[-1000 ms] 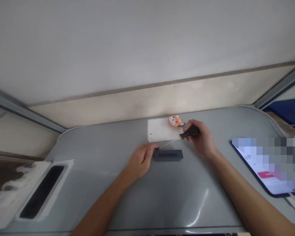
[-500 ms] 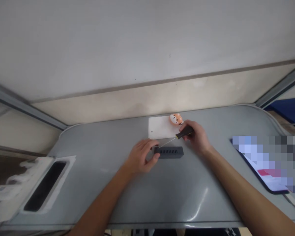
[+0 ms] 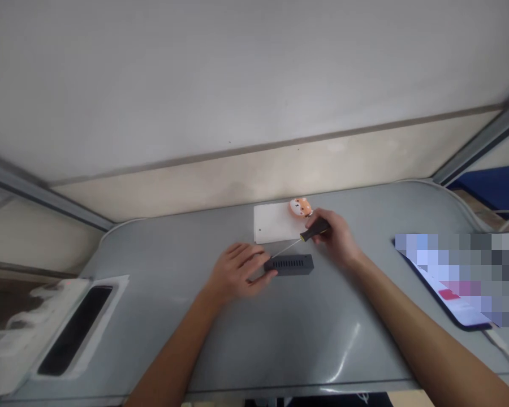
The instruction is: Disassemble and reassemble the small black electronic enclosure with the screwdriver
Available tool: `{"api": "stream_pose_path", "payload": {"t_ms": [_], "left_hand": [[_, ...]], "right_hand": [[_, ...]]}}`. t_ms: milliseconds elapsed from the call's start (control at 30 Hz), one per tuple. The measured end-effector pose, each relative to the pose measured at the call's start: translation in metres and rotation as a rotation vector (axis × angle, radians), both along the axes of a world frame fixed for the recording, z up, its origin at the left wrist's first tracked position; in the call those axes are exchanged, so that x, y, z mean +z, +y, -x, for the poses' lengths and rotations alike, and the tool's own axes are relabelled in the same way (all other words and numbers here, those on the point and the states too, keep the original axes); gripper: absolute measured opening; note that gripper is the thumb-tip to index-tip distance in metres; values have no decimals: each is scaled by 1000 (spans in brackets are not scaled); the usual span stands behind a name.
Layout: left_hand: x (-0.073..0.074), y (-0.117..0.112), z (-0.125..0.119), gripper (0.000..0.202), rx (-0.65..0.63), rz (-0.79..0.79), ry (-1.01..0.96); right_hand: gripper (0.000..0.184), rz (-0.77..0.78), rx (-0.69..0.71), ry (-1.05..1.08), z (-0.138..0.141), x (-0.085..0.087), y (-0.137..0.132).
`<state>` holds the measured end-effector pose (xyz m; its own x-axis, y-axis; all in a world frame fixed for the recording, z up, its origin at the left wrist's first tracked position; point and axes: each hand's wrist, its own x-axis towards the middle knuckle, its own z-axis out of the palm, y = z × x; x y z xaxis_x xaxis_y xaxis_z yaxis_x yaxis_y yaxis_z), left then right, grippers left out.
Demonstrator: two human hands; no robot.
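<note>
A dark grey slotted box point(image 3: 294, 267) lies on the grey table, its row of slots facing up. At its left end my left hand point(image 3: 240, 271) is closed, with the thumb on the near side and the fingers on the far side. My right hand point(image 3: 337, 234) wraps round the black handle of a screwdriver point(image 3: 314, 230). The screwdriver's thin shaft slants down to the left, and its tip meets the box's left end near my left fingertips. Whether a screw sits under the tip is too small to tell.
White paper point(image 3: 269, 223) lies behind the box, with an orange-and-white animal-faced trinket point(image 3: 300, 207) on it. A phone or tablet point(image 3: 453, 305) with a lit screen and cable lies right. At left are a black phone-like slab point(image 3: 76, 330) and a white power strip point(image 3: 34, 322).
The whole view has shifted slightly. My left fingers have moved a little on the box's left end. The screwdriver stays in my right hand with its tip at the same end.
</note>
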<state>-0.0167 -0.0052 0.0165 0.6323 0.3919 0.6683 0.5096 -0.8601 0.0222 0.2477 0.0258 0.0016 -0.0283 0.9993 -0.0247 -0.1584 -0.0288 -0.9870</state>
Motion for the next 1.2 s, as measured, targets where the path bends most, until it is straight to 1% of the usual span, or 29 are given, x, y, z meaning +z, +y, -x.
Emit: {"api": "stream_pose_path", "payload": {"t_ms": [133,367,567,667,800,900,1033,1200], "left_hand": [[1,-1,-1,25,14,36,-22],[0,-1,-2,35,-5,57,-56],[0,0,-1,26,-4,16,-34],[0,0,-1,25,0,8,-12],[-1,0,0,25,17,35,43],[-5,1,-1,23,10,74,65],[-9,1,-4,21,-15,113,21],[-7,0,-3,18,-6,152,1]], "right_hand": [[32,58,-17,64,0,-1,2],[31,71,-26,79,0,-5,3],[31,60,-34,51,0,-5,2],[32,36,-35,42,-2,-6,3],[34,42,-77,10,0,-5,4],[38,68,-101,-85,8,-5,3],[48,24,-44,-222,19,-6,1],[52,-3,51,-241,22,-10,0]]}}
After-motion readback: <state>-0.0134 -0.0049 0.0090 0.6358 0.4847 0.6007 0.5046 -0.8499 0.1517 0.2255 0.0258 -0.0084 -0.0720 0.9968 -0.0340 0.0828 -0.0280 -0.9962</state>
